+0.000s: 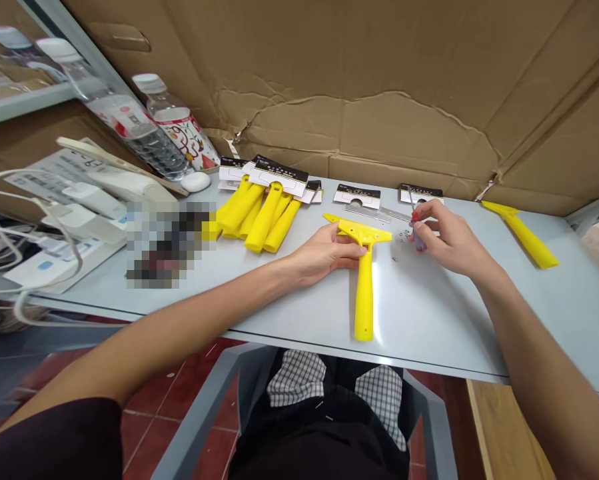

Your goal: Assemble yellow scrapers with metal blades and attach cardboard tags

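My left hand (329, 257) is closed around the head end of a yellow plastic scraper (364, 287), its handle pointing toward me. Between the fingers of my right hand (444, 237) is a small screwdriver with a clear purplish handle (420, 241) and a bit of red; its thin shaft points up and away. Several tiny screws (403, 237) lie on the table just left of that hand. Flat metal blades (369, 213) rest beyond the scraper, close to a black-and-white card (358, 196). A second card (422, 193) lies behind my right hand.
Several yellow scrapers with cards (272, 217) are piled at the back left. Another yellow piece (526, 237) leans at the right. Bottles (179, 127), white cables and adapters (74, 220) crowd the left side. A cardboard wall (359, 73) closes off the table's back.
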